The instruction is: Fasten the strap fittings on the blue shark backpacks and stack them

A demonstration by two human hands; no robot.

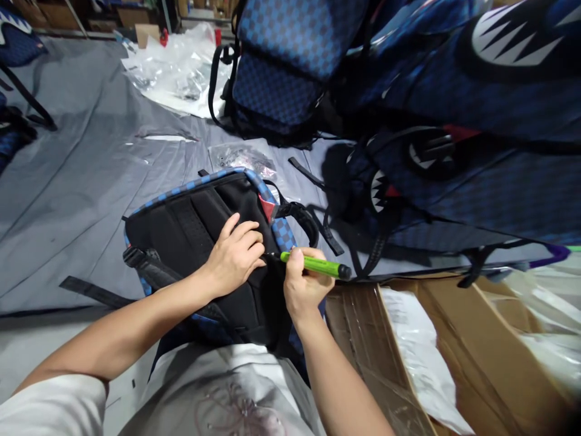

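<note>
A backpack (pixel 181 212) with a black padded back panel and blue checkered edges lies in front of me, its back side up. My left hand (pixel 238 251) rests on the panel, fingers bent and thumb close to the forefinger, gripping at its material. Whatever lies under those fingertips is hidden. In my right hand (pixel 306 284) is a bright green pen-like tool (pixel 315 264) with a black end. Its thin dark tip points left, close to my left fingertips and against the black panel. A black carry handle (pixel 299 215) and red tab (pixel 267 208) are at the upper right.
Blue checkered backpacks (pixel 276 91) stand beyond, and a pile with shark-mouth prints (pixel 490 175) fills the right. Clear plastic bags (pixel 181 66) lie on the grey sheet (pixel 82 157). Below right, an open cardboard box (pixel 472 339) contains a white plastic packet (pixel 417 357).
</note>
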